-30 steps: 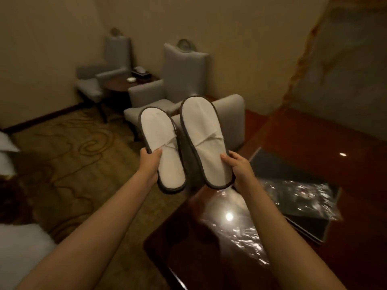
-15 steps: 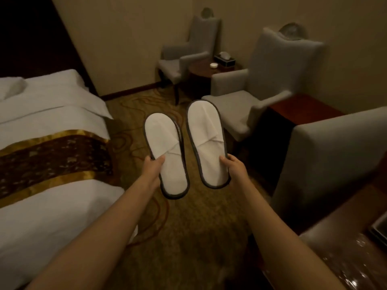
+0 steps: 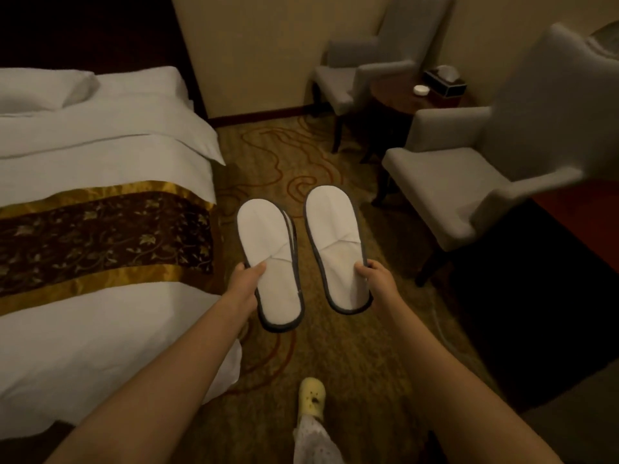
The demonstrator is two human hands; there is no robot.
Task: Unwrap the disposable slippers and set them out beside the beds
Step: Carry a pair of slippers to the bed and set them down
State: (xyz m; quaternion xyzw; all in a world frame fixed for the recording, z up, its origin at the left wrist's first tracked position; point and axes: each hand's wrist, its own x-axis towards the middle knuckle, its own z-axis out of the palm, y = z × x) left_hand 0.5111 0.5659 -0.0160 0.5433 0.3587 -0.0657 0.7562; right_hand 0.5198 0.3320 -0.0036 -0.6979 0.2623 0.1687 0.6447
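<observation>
We hold one white slipper in the left hand and the other slipper in the right hand, both unwrapped, toes pointing away, soles down, in the air over the patterned carpet; each hand pinches its slipper at the outer edge near the heel, thumb on top and the other fingers hidden beneath; the left one seems to show a second grey rim along its inner edge, so we cannot tell whether it is a single slipper. To do this step well, we judge, we should lower both flat onto the carpet just beside the bed on our left, side by side, square to the bed edge, and let go only once the soles rest; being thin, they will flop if dropped. The bed carries a brown and gold runner; two grey armchairs flank a small round table to the right; our own foot in a pale clog stands on the carpet below.
</observation>
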